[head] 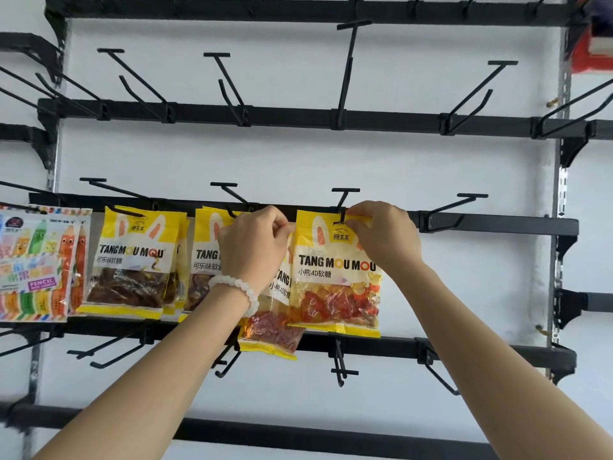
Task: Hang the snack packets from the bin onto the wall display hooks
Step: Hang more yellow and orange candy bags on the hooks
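Head view: right hand (381, 232) fingers pinch the top edge of a glossy yellow gummy-bear packet (335, 273) at a black wire hook (343, 202), the packet hanging upright, long axis vertical, printed "TANG MOU MOU". Left hand (253, 247), curled, grips a second such packet (272, 330) lower, beside the cola-gummy packets (131, 260) on the black rail (497, 224).

A plain white painted wall (414, 167) fills the view, evenly lit and a little scuffed low on the left. Grey slotted metal uprights (563, 180) run down it at both sides, carrying black horizontal metal rails (298, 117) on black brackets. A blurred red object (593, 48) sits top right.
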Available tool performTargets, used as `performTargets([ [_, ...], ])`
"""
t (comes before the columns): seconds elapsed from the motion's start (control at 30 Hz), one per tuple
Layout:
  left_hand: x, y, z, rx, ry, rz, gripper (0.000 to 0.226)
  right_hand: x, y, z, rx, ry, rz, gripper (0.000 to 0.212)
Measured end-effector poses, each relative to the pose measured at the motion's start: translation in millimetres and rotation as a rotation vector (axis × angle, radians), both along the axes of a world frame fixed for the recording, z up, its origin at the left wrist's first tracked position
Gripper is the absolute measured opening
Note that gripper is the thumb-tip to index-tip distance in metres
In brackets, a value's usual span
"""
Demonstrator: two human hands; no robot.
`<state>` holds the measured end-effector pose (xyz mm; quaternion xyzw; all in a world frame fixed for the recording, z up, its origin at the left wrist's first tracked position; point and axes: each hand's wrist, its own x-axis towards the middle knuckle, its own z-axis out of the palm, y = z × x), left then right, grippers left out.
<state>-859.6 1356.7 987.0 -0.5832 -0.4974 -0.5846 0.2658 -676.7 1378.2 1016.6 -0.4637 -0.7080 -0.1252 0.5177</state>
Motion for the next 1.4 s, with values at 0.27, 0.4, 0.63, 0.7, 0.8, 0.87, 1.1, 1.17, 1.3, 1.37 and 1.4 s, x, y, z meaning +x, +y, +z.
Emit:
performTargets([
  [0.27, -19, -25, -2, 0.016, 0.06, 0.009, 0.009, -6, 4, -5, 0.073, -0.059, -0.171, 0.025],
  [0.4, -25, -44, -2, 0.036, 0.083, 0.011, 0.009, -7, 2, -8, 0.056, -0.047, -0.187, 0.027],
  [0.63, -32, -70, 4, 0.008, 0.075, -0.054, 0.009, -7, -6, -14, 0.062, 0.003, -0.177, 0.028],
  [0.7, -30, -73, 5, 0.002, 0.067, -0.075, 0.011, -3, -10, -17, 0.06, 0.024, -0.164, 0.03],
  [0.8, -21, -71, 6, -0.019, 0.05, -0.113, 0.012, 6, -15, -19, 0.05, 0.043, -0.123, 0.027],
  [0.87, -12, -67, 6, -0.026, 0.041, -0.146, 0.011, 14, -19, -20, 0.05, 0.044, -0.07, 0.023],
  [1.1, 24, -49, 10, 0.005, -0.033, -0.298, 0.01, 37, -30, -31, -0.06, -0.08, 0.124, 0.024],
  [1.17, 34, -43, 10, 0.023, -0.047, -0.329, 0.011, 42, -28, -34, -0.127, -0.155, 0.132, 0.033],
  [1.3, 50, -34, 9, 0.067, -0.022, -0.367, 0.01, 47, -29, -41, -0.179, -0.156, 0.115, 0.046],
  [1.37, 53, -31, 8, 0.079, 0.004, -0.384, 0.011, 49, -30, -43, -0.175, -0.151, 0.125, 0.046],
  [1.4, 53, -31, 8, 0.086, 0.018, -0.385, 0.011, 49, -30, -43, -0.167, -0.141, 0.132, 0.043],
])
